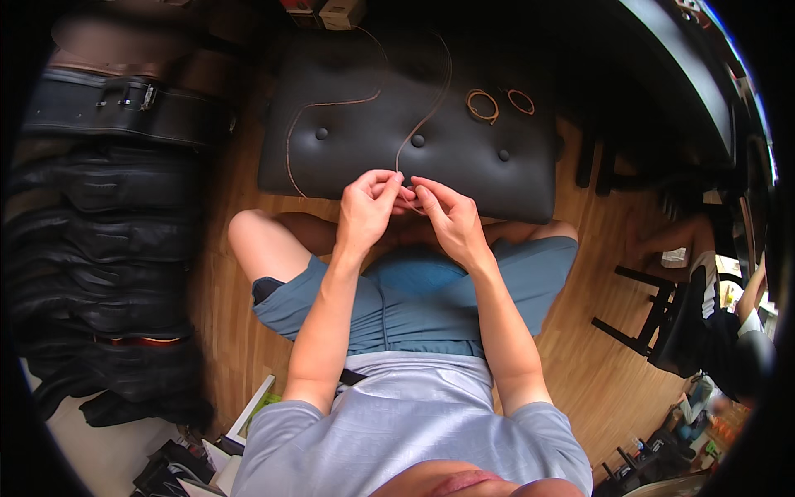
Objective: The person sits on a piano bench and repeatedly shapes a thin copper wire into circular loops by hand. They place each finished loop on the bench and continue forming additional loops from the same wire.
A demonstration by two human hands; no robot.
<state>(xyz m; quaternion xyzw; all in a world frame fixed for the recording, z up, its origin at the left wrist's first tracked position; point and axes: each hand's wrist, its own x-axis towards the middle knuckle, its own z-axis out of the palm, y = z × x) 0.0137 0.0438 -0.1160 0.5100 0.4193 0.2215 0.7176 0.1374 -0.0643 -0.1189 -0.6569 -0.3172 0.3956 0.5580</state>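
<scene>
My left hand point(368, 211) pinches a thin copper-tan cord point(424, 116) at the front edge of a black tufted padded bench point(455, 166). Just to its right, my right hand point(451, 219) has its thumb and forefinger closed on the same cord's end loop, close beside the left fingers. The cord runs up from my fingers across the bench top. Another thin cord point(327, 103) lies bent along the bench's left part. A yellow coiled cord point(482, 106) and a smaller reddish coiled cord point(520, 102) lie at the back right of the bench.
Black leather upholstery point(108, 215) lines the left side. Small boxes point(342, 12) are at the top behind the bench. A large glossy black object point(679, 66) fills the upper right. Another person point(696, 315) sits at the right near a black metal frame point(638, 323), over the wooden floor point(580, 381).
</scene>
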